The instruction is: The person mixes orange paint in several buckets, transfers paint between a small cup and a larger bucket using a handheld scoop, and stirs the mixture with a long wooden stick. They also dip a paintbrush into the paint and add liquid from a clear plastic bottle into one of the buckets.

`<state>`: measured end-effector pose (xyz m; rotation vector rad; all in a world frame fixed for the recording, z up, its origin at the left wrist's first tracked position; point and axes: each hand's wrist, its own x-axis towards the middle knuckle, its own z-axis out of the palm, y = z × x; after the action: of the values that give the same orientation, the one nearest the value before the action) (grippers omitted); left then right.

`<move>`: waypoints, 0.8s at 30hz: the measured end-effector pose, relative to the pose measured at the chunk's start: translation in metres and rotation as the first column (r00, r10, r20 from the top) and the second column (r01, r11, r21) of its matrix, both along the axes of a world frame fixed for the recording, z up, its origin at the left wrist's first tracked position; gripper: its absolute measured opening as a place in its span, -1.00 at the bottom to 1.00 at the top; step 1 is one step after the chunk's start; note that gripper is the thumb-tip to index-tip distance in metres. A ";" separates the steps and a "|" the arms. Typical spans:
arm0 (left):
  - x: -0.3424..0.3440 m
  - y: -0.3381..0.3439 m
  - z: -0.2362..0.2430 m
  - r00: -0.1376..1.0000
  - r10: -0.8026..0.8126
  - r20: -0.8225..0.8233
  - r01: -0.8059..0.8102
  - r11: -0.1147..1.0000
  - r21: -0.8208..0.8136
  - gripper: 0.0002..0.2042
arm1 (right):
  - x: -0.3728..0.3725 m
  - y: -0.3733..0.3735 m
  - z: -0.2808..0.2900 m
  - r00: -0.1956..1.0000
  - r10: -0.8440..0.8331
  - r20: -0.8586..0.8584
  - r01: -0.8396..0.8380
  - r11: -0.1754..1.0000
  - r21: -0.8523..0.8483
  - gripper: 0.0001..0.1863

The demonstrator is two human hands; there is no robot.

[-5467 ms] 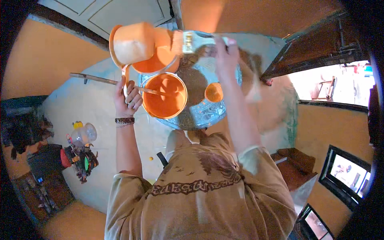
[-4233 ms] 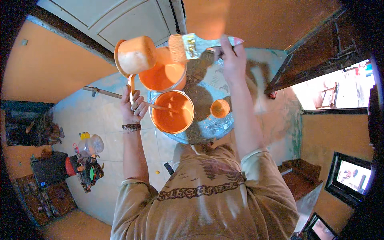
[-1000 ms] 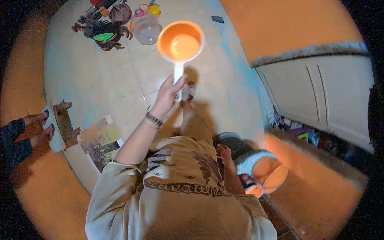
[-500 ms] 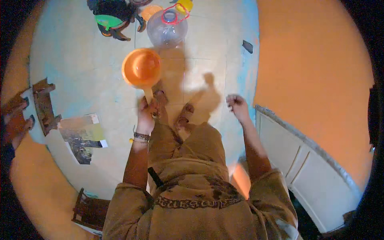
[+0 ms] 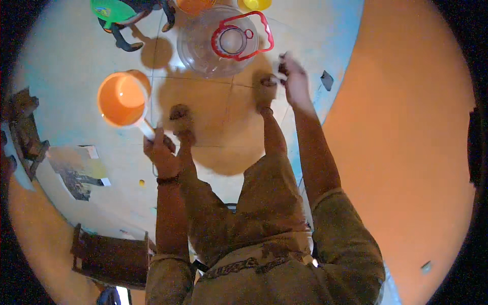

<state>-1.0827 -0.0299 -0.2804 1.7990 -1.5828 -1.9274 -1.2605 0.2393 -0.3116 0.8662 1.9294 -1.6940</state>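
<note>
An orange plastic dipper (image 5: pixel 122 99) with a white handle is held in my left hand (image 5: pixel 161 150), its cup facing up over the tiled floor. My right hand (image 5: pixel 292 76) is blurred, with its fingers apart and no held item visible, just below and right of the red carrying handle (image 5: pixel 265 33) on a large clear plastic jug (image 5: pixel 198 53). The jug stands on the floor beyond my feet. Beside it at the top lie an orange container (image 5: pixel 195 5), a yellow one (image 5: pixel 254 4) and a green object (image 5: pixel 109 10) among dark items.
An orange wall (image 5: pixel 406 142) runs along the right. On the left are torn paper sheets (image 5: pixel 76 170), a brown wooden piece (image 5: pixel 28 122) and, lower, a dark wooden bench (image 5: pixel 109 256). Part of another person's leg (image 5: pixel 9 165) shows dimly at the left edge.
I have turned from the paint buckets to the jug. The brush has left my right hand, which has risen toward the jug. The dipper has moved left and now faces up.
</note>
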 end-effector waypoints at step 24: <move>0.005 0.079 -0.034 0.811 0.585 -0.006 -0.584 0.811 0.041 -0.77 | -0.072 -0.090 0.059 0.784 0.620 0.033 -0.607 0.777 -0.168 -0.60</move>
<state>-1.0781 0.0488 -0.3142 1.9635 -0.8245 -1.6634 -1.3325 0.1490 -0.2526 0.1922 1.7327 -1.3410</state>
